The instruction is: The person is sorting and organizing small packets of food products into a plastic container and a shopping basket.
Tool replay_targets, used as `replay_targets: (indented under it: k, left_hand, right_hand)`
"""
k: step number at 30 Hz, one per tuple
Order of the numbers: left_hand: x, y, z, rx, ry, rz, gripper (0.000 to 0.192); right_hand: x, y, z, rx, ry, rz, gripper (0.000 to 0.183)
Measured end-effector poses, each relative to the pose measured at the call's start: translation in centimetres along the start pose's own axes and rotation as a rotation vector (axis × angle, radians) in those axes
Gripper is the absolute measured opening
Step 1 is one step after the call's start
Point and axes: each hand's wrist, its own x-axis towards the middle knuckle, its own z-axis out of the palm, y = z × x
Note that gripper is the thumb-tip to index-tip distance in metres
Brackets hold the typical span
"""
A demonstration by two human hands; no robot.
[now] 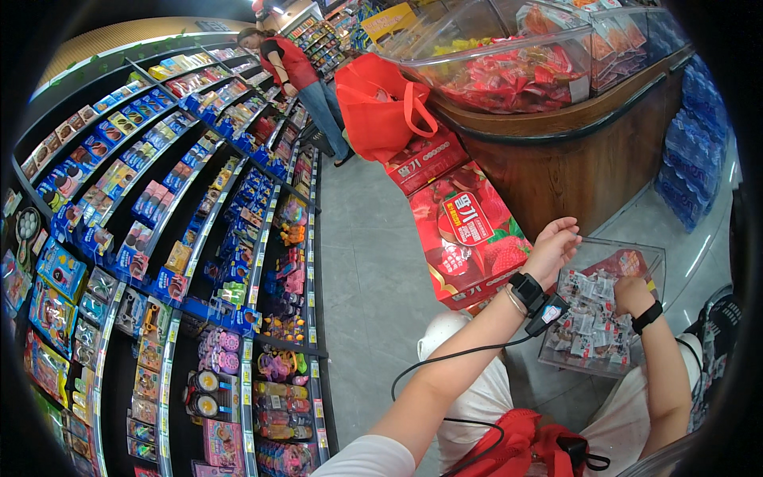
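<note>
My left hand (551, 250) is raised over the near left corner of a clear plastic bin (650, 253), beside a red strawberry juice carton (471, 232); its fingers are apart and nothing shows in them. Down in the bin, my right hand (633, 296) reaches among small clear-wrapped packets (590, 340). Its fingers are hidden, so whether it holds a packet cannot be told. A red package (626, 262) lies at the far side of the bin. The bin is between my knees, low near the floor.
A red tote bag (372, 113) rests on another carton beyond the strawberry one. Ahead stands a curved wooden counter (548, 173) with clear bins of wrapped snacks (518, 74). Shelves of packaged snacks and toys (179, 173) line the left. A person in a red vest (295, 65) stands in the aisle.
</note>
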Motion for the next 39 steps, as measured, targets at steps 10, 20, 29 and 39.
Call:
replay_targets:
  k: [10, 20, 29, 39]
  left_hand:
    - [0.0, -0.2, -0.2, 0.012, 0.002, -0.003, 0.025]
    - [0.4, -0.6, -0.2, 0.029, -0.016, -0.005, 0.024]
    - [1.0, -1.3, -0.7, 0.02, -0.029, 0.015, 0.025]
    - [0.7, -0.9, -0.3, 0.044, -0.048, 0.02, 0.027]
  right_hand:
    - [0.2, -0.4, -0.7, 0.021, -0.055, 0.009, 0.033]
    - [0.6, 0.5, 0.7, 0.011, -0.035, -0.004, 0.044]
    - [1.3, 1.0, 3.4, -0.084, -0.015, -0.01, 0.031]
    - [0.7, -0.2, 0.2, -0.096, -0.021, -0.048, 0.033]
